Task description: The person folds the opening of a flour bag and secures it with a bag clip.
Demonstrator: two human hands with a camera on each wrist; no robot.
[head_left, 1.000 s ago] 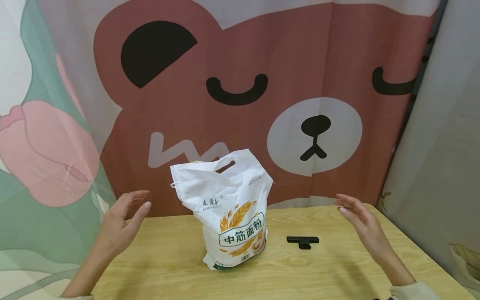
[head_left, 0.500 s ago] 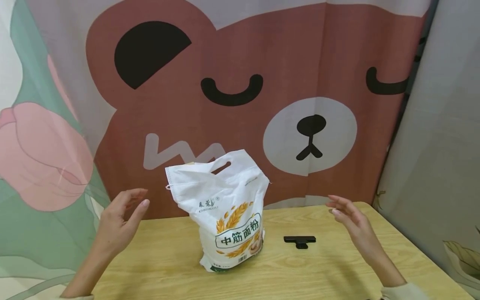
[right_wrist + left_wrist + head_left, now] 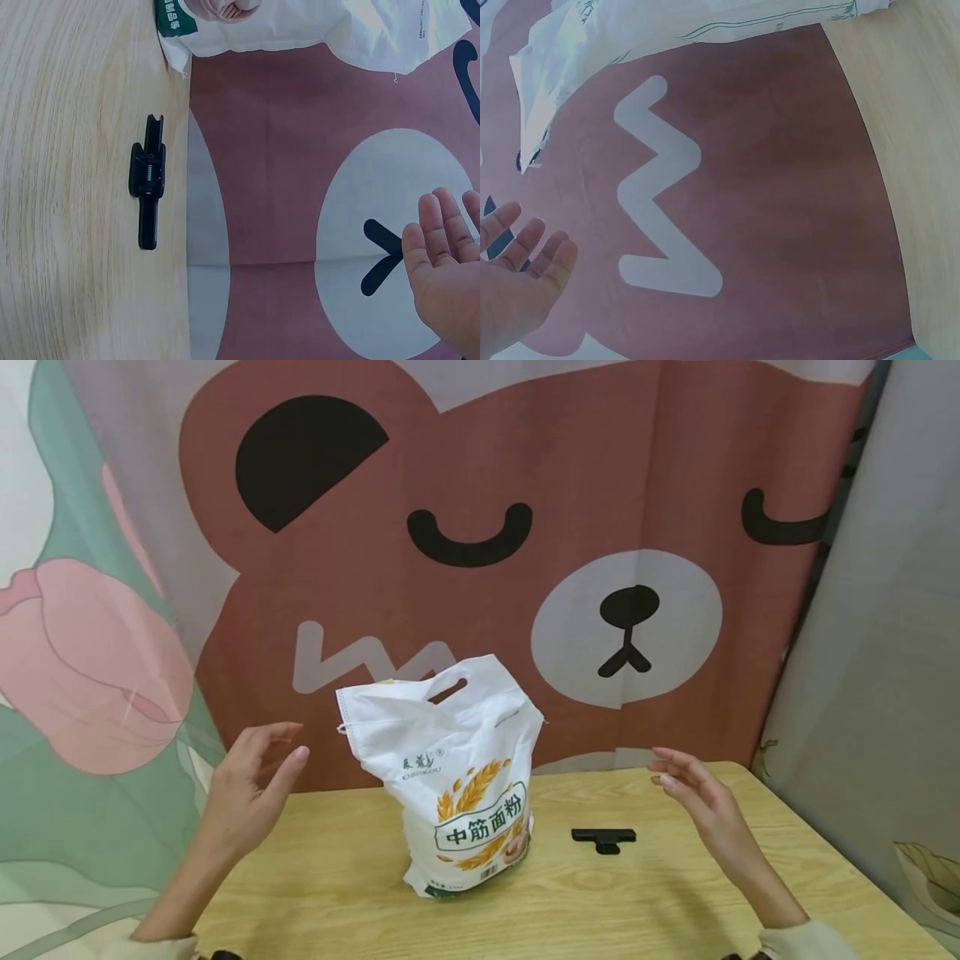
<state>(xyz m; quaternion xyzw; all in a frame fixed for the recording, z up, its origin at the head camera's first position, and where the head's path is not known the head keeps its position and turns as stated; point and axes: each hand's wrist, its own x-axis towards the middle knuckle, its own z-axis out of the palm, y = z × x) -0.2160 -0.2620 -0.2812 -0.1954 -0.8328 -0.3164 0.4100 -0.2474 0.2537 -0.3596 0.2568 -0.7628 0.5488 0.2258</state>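
A white flour bag (image 3: 457,785) with wheat ears and green-framed lettering stands upright on the table, its top with the handle slot leaning left. To its right lies a black bag clip (image 3: 604,839), whose spring shows in the right wrist view (image 3: 149,180). My left hand (image 3: 251,789) hovers left of the bag, apart from it, fingers relaxed and holding nothing. On the other side, past the clip, my right hand (image 3: 703,802) is held in the air with loose fingers. Both palms face inward. Neither hand touches anything.
The light wooden table (image 3: 330,877) carries the bag and clip. Behind it hangs a curtain (image 3: 585,468) printed with a brown bear face. A grey curtain (image 3: 885,677) is on the right, and a flower-patterned one (image 3: 90,677) on the left.
My left hand has risen slightly and moved a little toward the bag. The view has shifted slightly; the bag and clip stay in place on the table.
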